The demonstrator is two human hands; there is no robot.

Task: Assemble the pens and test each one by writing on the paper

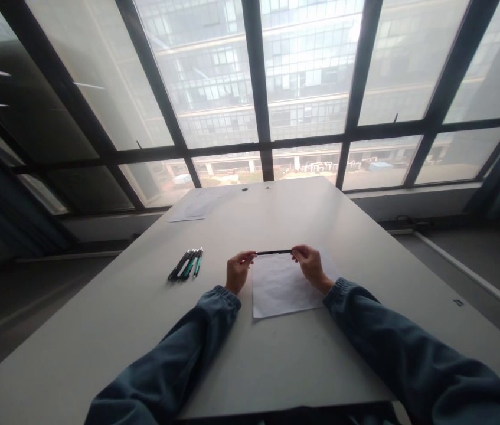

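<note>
Big windows (256,77) up front, bldg. (209,88) beyond the glass. White tbl. (121,330) before me, w/ a near sheet (280,292) of paper by my hands & a far sheet (192,205) up at the L end. My L hand (238,271) & R hand (309,264): fingertips pinched closed. Pen bunch (186,264) lies L of my L hand. Gripped btwn both, one end each: a dark pen (274,252), level, along the near sheet's far edge; can't tell if touching.

Fingers (248,256) hide both ends of the black pen (274,252).
</note>
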